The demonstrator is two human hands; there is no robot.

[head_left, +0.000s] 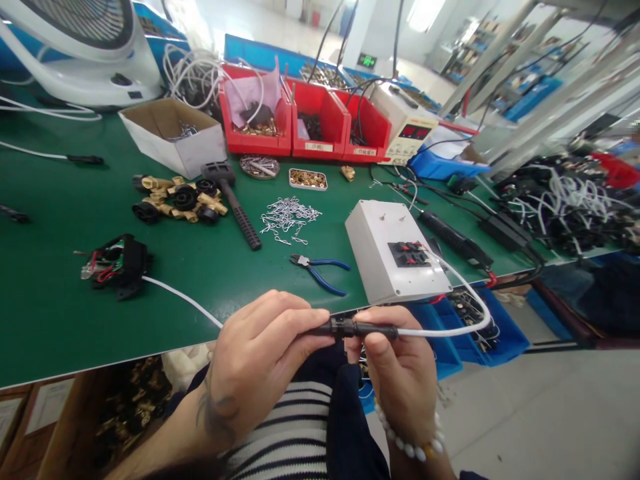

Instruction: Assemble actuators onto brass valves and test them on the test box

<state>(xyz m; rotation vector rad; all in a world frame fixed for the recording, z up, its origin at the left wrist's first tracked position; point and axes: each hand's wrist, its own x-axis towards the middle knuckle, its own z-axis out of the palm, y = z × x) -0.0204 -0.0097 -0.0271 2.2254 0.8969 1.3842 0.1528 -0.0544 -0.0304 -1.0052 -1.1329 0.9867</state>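
My left hand (263, 343) pinches one black cable connector (326, 328) between thumb and fingers at the table's front edge. Its white cable runs left to an opened black housing (131, 263) with a green board and red wires. In my right hand (405, 373) is the other black cable connector (377, 331), end to end with the first. The two ends touch; whether they are fully locked I cannot tell. From the right-hand connector a white cable (450, 332) loops up to the terminals of a grey switch box (376, 250). Blue-handled cutters (325, 270) lie just beyond my hands.
Metal clips (287, 217), a black mallet (235, 207) and brass fittings (180, 198) lie on the green table (200, 360). Behind stand red bins (317, 120), a white carton (175, 137) and a power supply (405, 123). A fan (95, 53) stands back left; tangled cables (570, 200) lie right.
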